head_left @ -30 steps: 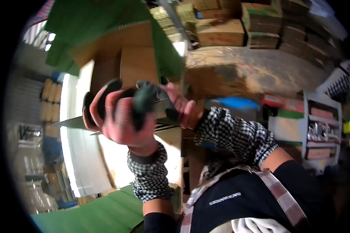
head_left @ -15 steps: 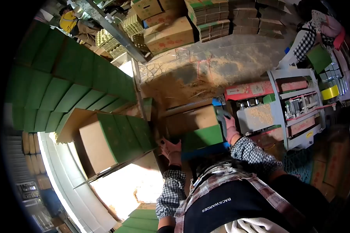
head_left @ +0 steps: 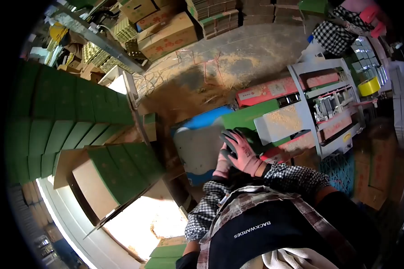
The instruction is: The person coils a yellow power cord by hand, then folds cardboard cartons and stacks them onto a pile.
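A green carton (head_left: 251, 117) lies at the entry of the taping machine (head_left: 316, 107), its far part under a metal plate dusted with sawdust. My right hand (head_left: 243, 154), in a pink glove with grey fingers, is open at the carton's trailing end. Its fingers are stretched out and spread. My left hand (head_left: 221, 165), in the same kind of glove, sits close against the right one. The right hand largely covers its fingers. Beneath and left of both hands is a bare grey plate (head_left: 195, 145) on a blue stand (head_left: 211, 117).
Green cartons (head_left: 90, 107) are stacked at the left, and an open-flapped carton (head_left: 96, 190) rests on a ledge. A metal post (head_left: 94, 38), egg trays (head_left: 123, 31) and flattened cardboard (head_left: 217, 20) stand behind. Another person's checked sleeve (head_left: 332, 38) shows beyond the machine.
The green carton has moved right, off the grey plate and into the machine. My left hand has come right from the ledge side to join my right hand. The view has shifted.
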`<state>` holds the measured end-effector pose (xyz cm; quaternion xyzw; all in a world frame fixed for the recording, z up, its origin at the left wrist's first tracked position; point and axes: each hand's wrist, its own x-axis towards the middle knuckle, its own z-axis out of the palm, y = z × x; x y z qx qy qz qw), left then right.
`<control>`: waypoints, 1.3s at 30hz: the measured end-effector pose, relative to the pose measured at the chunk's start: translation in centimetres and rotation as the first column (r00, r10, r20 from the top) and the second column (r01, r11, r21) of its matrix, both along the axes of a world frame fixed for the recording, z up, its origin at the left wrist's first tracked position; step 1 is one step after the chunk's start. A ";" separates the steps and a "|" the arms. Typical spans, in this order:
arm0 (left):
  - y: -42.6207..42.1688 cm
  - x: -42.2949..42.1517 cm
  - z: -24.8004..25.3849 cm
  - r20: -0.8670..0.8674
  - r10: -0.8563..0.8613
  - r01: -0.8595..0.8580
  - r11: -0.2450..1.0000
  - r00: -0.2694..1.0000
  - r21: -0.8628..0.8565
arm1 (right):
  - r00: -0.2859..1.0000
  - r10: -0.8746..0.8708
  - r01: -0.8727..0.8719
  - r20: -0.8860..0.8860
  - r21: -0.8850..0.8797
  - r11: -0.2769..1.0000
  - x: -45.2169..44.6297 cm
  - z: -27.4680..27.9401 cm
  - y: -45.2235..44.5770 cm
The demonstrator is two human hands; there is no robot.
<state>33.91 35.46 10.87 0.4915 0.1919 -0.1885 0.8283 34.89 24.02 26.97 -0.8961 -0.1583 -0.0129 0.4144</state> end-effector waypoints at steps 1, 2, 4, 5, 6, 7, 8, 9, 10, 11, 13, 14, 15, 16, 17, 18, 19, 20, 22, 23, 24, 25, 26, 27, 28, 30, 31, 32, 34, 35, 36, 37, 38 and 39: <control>1.8 0.1 5.0 0.191 -0.161 0.071 0.910 0.968 0.409 | 0.998 -0.068 0.070 -0.018 0.091 0.993 0.0 0.4 1.3; 4.0 0.1 11.8 0.277 -0.368 0.033 0.651 0.887 0.759 | 0.991 -0.126 0.132 -0.046 0.188 0.973 0.2 0.6 2.7; 8.9 -1.7 27.5 0.536 -0.471 -0.643 -0.092 0.701 0.761 | 0.968 -0.215 0.249 -0.129 0.386 0.888 0.9 2.1 5.6; 12.6 -3.3 30.0 0.816 -0.230 -0.847 -0.194 0.530 0.495 | 0.963 -0.063 0.210 -0.262 0.582 0.785 1.7 1.7 7.4; 14.2 -2.9 35.9 0.896 -0.263 -0.798 -0.584 0.359 0.148 | 0.950 0.090 0.156 -0.301 0.700 0.697 2.6 1.3 9.8; 19.3 -4.7 37.8 0.790 -0.288 -0.674 -0.711 0.541 0.202 | 0.913 0.239 0.133 -0.330 0.796 0.590 3.4 0.8 12.1; 23.7 -6.9 39.3 0.663 -0.257 -0.519 -0.823 0.703 0.231 | 0.867 0.342 0.105 -0.362 0.804 0.586 4.1 2.6 14.5; 25.1 -7.2 39.8 0.666 -0.261 -0.593 -0.731 0.699 0.337 | 0.809 0.433 0.082 -0.397 0.806 0.587 4.6 5.4 17.0; 26.0 -6.7 40.4 0.669 -0.269 -0.660 -0.611 0.693 0.438 | 0.746 0.506 0.065 -0.433 0.803 0.592 4.8 7.9 19.3; 24.9 -5.8 41.2 0.661 -0.268 -0.657 -0.604 0.701 0.451 | 0.642 0.633 0.063 -0.433 0.852 0.520 5.5 9.6 22.1; 20.5 -4.3 42.6 0.570 -0.361 -0.639 -0.647 0.738 0.416 | 0.604 0.777 -0.108 -0.178 0.947 0.301 6.0 9.6 23.9; 17.8 -3.8 42.8 0.494 -0.416 -0.625 -0.671 0.763 0.400 | 0.632 0.771 -0.279 0.079 0.951 0.132 5.8 8.5 24.0; 15.1 -3.9 42.8 0.453 -0.418 -0.601 -0.685 0.787 0.412 | 0.609 0.790 -0.152 0.069 0.988 0.032 5.4 9.7 23.4; 14.0 -4.6 43.2 0.452 -0.516 -0.684 -0.494 0.728 0.537 | 0.649 0.760 -0.122 0.028 0.990 0.068 4.9 10.6 21.7; 12.8 -4.9 43.4 0.558 -0.557 -0.787 -0.472 0.616 0.397 | 0.685 0.728 -0.089 -0.014 0.991 0.103 4.5 11.5 20.0; 12.7 -5.0 43.1 0.655 -0.491 -0.808 -0.468 0.575 0.358 | 0.778 0.626 -0.148 -0.053 0.953 0.266 4.9 11.4 16.7; 12.5 -5.1 42.8 0.744 -0.421 -0.829 -0.460 0.518 0.317 | 0.615 0.726 0.198 -0.307 0.952 0.234 6.5 9.1 14.4; 13.0 -5.1 41.6 0.808 -0.374 -0.881 -0.321 0.456 0.348 | 0.368 0.801 0.522 -0.471 0.818 0.241 8.1 8.3 12.3; 14.6 -4.7 35.8 0.820 -0.199 -0.808 0.160 0.536 0.567 | 0.397 0.719 0.469 -0.571 0.799 0.376 7.6 8.4 6.5; 14.8 -4.1 32.1 0.733 -0.075 -0.675 0.336 0.676 0.657 | 0.440 0.643 0.437 -0.627 0.775 0.456 7.3 5.3 4.0; 14.8 -3.7 28.1 0.608 0.033 -0.545 0.483 0.793 0.685 | 0.487 0.561 0.410 -0.670 0.742 0.530 7.2 0.2 1.9; 15.0 -3.6 23.8 0.468 0.175 -0.472 0.597 0.866 0.648 | 0.450 0.587 0.491 -0.673 0.736 0.467 6.5 -5.2 0.4; 15.8 -3.7 16.9 0.503 0.123 -0.488 0.519 0.855 0.702 | 0.415 0.618 0.570 -0.668 0.720 0.396 5.8 -10.9 -0.9; 15.7 -4.3 14.5 0.334 0.128 -0.350 0.514 0.934 0.783 | 0.451 0.452 0.636 -0.769 0.633 0.441 5.3 -16.9 -2.4; 15.1 -4.7 10.7 0.360 0.044 -0.363 0.128 0.932 0.923 | 0.459 0.269 0.706 -0.847 0.532 0.468 5.0 -20.5 -3.5; 13.8 -4.1 9.6 -0.232 0.273 0.205 0.123 0.934 0.971 | 0.767 -0.113 0.597 -0.632 0.637 0.488 6.2 -9.6 0.3; 14.0 -5.7 6.0 -0.026 0.239 -0.050 0.304 0.971 0.951 | 0.838 -0.296 0.536 -0.458 0.594 0.599 7.9 -5.6 2.3; 15.5 -7.7 -0.1 0.191 0.244 -0.289 0.480 0.951 0.828 | 0.921 -0.311 0.389 -0.234 0.557 0.734 8.9 1.7 4.4; 16.1 -7.6 -1.9 0.293 0.395 -0.491 0.746 0.870 0.451 | 0.957 -0.239 0.187 0.164 0.281 0.941 10.1 3.3 6.7; 15.8 -7.5 1.3 0.154 0.459 -0.484 0.832 0.875 0.271 | 0.974 -0.098 0.076 0.203 0.114 0.991 9.5 2.1 6.5; 14.0 -6.3 3.7 0.024 0.447 -0.438 0.865 0.894 0.243 | 0.995 0.053 -0.049 0.079 -0.044 0.998 7.9 1.2 5.6; 12.2 -5.2 6.2 -0.107 0.424 -0.396 0.894 0.899 0.210 | 0.925 0.278 -0.144 0.260 -0.437 0.888 5.7 -3.9 4.3; 10.7 -3.1 7.9 -0.210 0.369 -0.285 0.894 0.905 0.345 | 0.946 0.322 -0.272 0.032 -0.461 0.845 3.0 -4.2 2.8; 10.0 -2.1 8.7 -0.317 0.326 -0.153 0.871 0.891 0.466 | 0.979 0.199 -0.196 -0.042 -0.447 0.873 1.0 -4.3 1.8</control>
